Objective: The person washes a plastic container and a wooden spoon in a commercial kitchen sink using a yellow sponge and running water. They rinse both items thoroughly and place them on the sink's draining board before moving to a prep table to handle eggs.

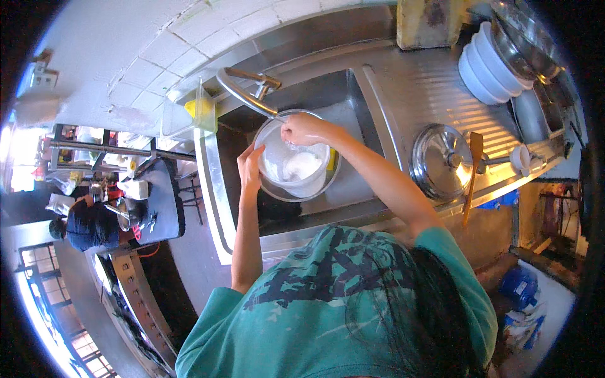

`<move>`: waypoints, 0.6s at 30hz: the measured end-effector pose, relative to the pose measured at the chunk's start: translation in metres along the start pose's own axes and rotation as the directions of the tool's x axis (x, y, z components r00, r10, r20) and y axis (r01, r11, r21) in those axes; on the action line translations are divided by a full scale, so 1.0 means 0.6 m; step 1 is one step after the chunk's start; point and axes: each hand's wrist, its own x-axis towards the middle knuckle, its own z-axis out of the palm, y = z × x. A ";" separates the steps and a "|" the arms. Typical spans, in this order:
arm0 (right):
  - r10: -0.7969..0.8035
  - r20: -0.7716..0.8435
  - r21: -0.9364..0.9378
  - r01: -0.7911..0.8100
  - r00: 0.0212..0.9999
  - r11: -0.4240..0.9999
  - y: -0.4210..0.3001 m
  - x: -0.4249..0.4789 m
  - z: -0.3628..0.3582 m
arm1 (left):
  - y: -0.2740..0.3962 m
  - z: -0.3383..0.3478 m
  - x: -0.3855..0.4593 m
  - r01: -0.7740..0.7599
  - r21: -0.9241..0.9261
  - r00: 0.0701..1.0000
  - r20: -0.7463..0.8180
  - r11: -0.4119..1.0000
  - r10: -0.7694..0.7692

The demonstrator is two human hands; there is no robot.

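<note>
Over the metal sink, my left hand grips the left rim of a translucent plastic tub. A whitish, foamy content shows inside. Around and beneath the tub is a larger round bowl; its contact with the sink is hidden. My right hand is curled over the tub's far rim, wet, right at the mouth of the curved metal faucet. Whether its fingers hold something cannot be seen. Something yellow lies beside the tub, inside the bowl.
A clear plastic container with a yellow item stands at the sink's left corner. Right of the sink, the ribbed drainboard bears a metal lid, a wooden spatula and stacked white bowls. A person is at a table far left.
</note>
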 end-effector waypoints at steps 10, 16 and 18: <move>0.208 0.425 -0.360 -0.047 0.881 0.932 0.050 -0.040 0.099 | 0.003 0.069 -0.010 -0.145 0.361 0.989 0.078 0.921 0.125; -0.550 0.277 -0.452 0.612 0.788 0.649 0.120 -0.054 0.207 | 0.023 0.075 -0.040 -0.209 0.642 0.972 0.050 0.738 0.231; -0.213 0.403 -0.403 0.381 0.890 0.832 0.091 -0.056 0.198 | 0.015 0.052 -0.032 -0.186 0.655 0.972 0.011 0.732 0.236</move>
